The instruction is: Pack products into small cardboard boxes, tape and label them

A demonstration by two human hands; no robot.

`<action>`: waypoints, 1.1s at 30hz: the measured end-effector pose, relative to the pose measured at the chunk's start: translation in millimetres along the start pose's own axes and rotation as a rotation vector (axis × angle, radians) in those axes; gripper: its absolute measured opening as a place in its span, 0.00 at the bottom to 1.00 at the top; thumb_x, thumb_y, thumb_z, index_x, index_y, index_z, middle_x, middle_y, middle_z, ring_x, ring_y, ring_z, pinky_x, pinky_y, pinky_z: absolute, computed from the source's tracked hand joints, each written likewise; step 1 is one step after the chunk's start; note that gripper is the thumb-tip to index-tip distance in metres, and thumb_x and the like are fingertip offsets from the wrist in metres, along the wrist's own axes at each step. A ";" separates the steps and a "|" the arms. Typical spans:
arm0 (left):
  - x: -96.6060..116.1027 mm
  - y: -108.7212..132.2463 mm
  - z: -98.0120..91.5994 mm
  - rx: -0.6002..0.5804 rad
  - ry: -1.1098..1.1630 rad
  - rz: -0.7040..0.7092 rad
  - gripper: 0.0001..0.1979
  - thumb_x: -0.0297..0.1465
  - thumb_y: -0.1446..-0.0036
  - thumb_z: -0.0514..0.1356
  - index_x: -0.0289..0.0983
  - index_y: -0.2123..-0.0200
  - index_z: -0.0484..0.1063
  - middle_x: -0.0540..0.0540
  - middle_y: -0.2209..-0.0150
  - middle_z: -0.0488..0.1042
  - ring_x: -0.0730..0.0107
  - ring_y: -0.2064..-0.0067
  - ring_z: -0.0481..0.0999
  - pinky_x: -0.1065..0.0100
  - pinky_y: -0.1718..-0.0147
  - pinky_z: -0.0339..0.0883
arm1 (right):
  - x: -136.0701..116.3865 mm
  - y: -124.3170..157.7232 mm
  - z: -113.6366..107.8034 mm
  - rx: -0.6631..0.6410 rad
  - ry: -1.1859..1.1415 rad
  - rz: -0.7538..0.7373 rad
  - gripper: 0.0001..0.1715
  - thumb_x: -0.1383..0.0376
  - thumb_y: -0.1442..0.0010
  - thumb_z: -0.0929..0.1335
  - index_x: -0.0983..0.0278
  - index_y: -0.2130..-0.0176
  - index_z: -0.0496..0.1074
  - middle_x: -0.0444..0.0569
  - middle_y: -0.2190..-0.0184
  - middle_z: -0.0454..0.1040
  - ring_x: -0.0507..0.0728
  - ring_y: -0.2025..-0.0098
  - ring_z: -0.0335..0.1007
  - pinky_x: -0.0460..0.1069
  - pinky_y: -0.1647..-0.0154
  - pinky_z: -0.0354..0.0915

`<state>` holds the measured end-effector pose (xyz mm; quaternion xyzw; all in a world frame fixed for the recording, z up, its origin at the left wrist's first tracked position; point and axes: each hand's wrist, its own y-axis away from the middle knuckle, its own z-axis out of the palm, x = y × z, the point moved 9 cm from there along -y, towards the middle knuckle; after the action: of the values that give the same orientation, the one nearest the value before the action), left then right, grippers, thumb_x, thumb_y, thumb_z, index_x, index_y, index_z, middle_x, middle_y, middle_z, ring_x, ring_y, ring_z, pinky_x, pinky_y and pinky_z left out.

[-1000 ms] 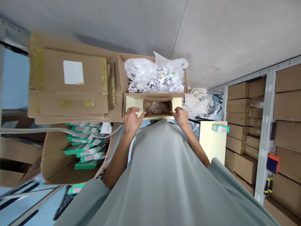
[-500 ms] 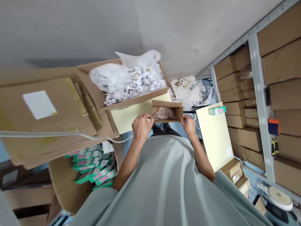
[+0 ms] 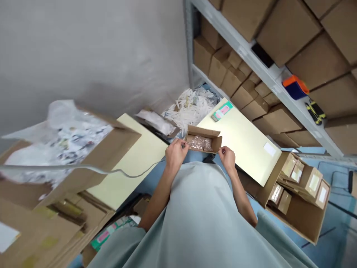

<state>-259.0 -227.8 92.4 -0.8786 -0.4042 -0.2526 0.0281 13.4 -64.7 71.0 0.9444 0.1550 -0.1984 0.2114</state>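
Both hands grip a small open cardboard box [image 3: 216,143] in front of my body, one at each end. My left hand [image 3: 175,152] pinches its left edge, and my right hand [image 3: 227,156] pinches its right corner. Inside the box lies clear bubble wrap [image 3: 199,142]; anything beneath it cannot be made out. Just beyond the box, to the right, a cream tabletop [image 3: 245,145] carries a green and pink carton [image 3: 222,111] near its far end.
At the left stands a large carton of shredded paper [image 3: 75,137]. A white cable [image 3: 106,171] crosses from the left. More shredded paper [image 3: 192,108] lies by the wall. Shelves of boxes [image 3: 245,93] line the right, above an open carton [image 3: 301,219] holding smaller boxes.
My body and view have turned to the right, carrying the small box from beside the shredded-paper carton to the edge of the right-hand tabletop. Both hands keep their hold.
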 end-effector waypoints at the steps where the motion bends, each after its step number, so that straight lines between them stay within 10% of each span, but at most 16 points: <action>1: 20.1 -8.3 14.0 -0.025 -0.019 0.028 0.09 0.30 0.30 0.63 0.41 0.60 0.86 0.39 0.54 0.88 0.48 0.56 0.87 0.58 0.60 0.71 | 23.5 -3.7 -12.5 0.019 -0.033 0.036 0.18 0.56 0.22 0.66 0.60 0.58 0.82 0.54 0.59 0.90 0.64 0.58 0.87 0.52 0.56 0.69; 7: 135.6 -51.8 92.8 -0.194 -0.055 0.205 0.08 0.31 0.32 0.64 0.41 0.59 0.86 0.39 0.52 0.89 0.46 0.54 0.88 0.57 0.56 0.73 | 136.9 -27.0 -75.8 0.130 -0.175 0.192 0.17 0.55 0.23 0.66 0.58 0.60 0.79 0.53 0.60 0.89 0.63 0.60 0.85 0.52 0.57 0.69; 13: 210.8 -73.3 149.0 -0.324 -0.068 0.349 0.09 0.34 0.29 0.62 0.42 0.58 0.84 0.41 0.51 0.88 0.51 0.57 0.87 0.58 0.54 0.73 | 192.9 -37.9 -88.6 0.166 -0.210 0.340 0.16 0.56 0.23 0.66 0.58 0.60 0.77 0.52 0.58 0.89 0.62 0.61 0.83 0.51 0.57 0.67; 22: 225.2 -128.6 183.8 -0.399 0.115 0.321 0.19 0.45 0.29 0.65 0.40 0.43 0.80 0.34 0.41 0.84 0.45 0.42 0.85 0.50 0.36 0.76 | 193.6 -20.0 -83.9 0.223 -0.282 0.539 0.16 0.55 0.22 0.65 0.59 0.56 0.78 0.52 0.55 0.89 0.61 0.61 0.83 0.52 0.55 0.70; 28: 220.0 -202.3 214.8 -0.324 0.011 0.105 0.46 0.33 0.39 0.71 0.26 0.23 0.59 0.12 0.20 0.57 0.24 0.18 0.59 0.26 0.24 0.59 | 173.3 0.0 -107.9 0.301 -0.281 0.641 0.19 0.52 0.22 0.65 0.59 0.51 0.80 0.52 0.54 0.89 0.61 0.62 0.83 0.52 0.53 0.72; 33: 205.8 -226.2 244.3 -0.429 0.017 -0.051 0.50 0.24 0.52 0.73 0.21 0.27 0.60 0.07 0.25 0.62 0.21 0.23 0.66 0.32 0.28 0.68 | 155.9 11.8 -120.0 0.349 -0.271 0.665 0.20 0.52 0.22 0.65 0.60 0.52 0.81 0.53 0.54 0.89 0.60 0.63 0.82 0.52 0.54 0.72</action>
<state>-207.7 129.3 -59.3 -0.8518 -0.3631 -0.3409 -0.1625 191.1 13.0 106.1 0.9301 -0.2244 -0.2652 0.1188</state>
